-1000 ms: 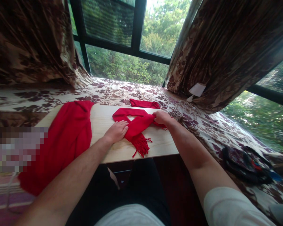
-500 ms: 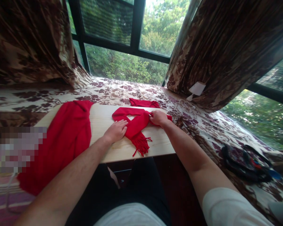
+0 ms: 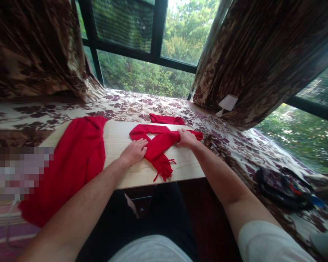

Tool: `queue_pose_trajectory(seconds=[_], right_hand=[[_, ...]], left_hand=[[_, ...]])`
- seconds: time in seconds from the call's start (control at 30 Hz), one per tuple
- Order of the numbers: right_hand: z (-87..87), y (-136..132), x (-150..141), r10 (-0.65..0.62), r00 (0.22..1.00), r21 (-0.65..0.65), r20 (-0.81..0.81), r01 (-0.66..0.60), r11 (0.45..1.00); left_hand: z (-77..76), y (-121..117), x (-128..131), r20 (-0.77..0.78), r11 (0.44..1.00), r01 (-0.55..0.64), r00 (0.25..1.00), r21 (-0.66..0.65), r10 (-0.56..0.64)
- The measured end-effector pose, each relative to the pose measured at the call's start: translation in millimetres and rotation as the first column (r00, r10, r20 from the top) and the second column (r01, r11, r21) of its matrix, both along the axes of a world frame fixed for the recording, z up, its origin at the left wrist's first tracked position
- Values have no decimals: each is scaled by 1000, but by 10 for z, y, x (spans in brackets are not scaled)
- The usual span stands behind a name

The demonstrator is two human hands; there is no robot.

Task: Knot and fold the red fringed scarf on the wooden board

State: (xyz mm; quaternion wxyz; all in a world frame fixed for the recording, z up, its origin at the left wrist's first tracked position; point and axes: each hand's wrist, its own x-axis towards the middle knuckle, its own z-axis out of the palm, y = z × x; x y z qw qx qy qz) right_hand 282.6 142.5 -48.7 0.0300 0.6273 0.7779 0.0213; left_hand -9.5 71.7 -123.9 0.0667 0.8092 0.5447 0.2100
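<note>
A red fringed scarf lies looped and crossed over itself on the pale wooden table, its tassels pointing toward me. My left hand rests flat on the scarf's left side with fingers extended, pressing it against the wood. Toward the table's right end, my right hand is closed around the scarf's other strand, part of which sticks out to the right beyond the knuckles. The fingertips of that hand are partly hidden.
A larger red cloth drapes over the table's left side. Behind the table lies a folded red piece on the flowered cover. A small white lamp stands at the back right, and a black bag lies to the right.
My right hand has shifted slightly right along with the scarf strand, so that strand is now extended further and straighter. My left hand has stayed in place.
</note>
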Motion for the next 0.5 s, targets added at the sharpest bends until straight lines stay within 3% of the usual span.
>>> queue_pose_trajectory(seconds=[0.1, 0.27, 0.37, 0.5], right_hand=[[-68, -82, -26, 138, 988, 142, -63, -128, 982], [-221, -234, -144, 423, 895, 273, -140, -375, 886], [-266, -315, -219, 508, 849, 255, -148, -463, 849], [-280, -357, -275, 482, 876, 143, -32, -473, 869]], left_hand=[[0, 1, 1, 10, 1000, -4, 1000, -4, 4], [-5, 0, -2, 10, 1000, 0, 1000, -5, 0], [-5, -5, -3, 5, 1000, -5, 1000, -5, 5], [1, -10, -4, -2, 1000, -7, 1000, -1, 7]])
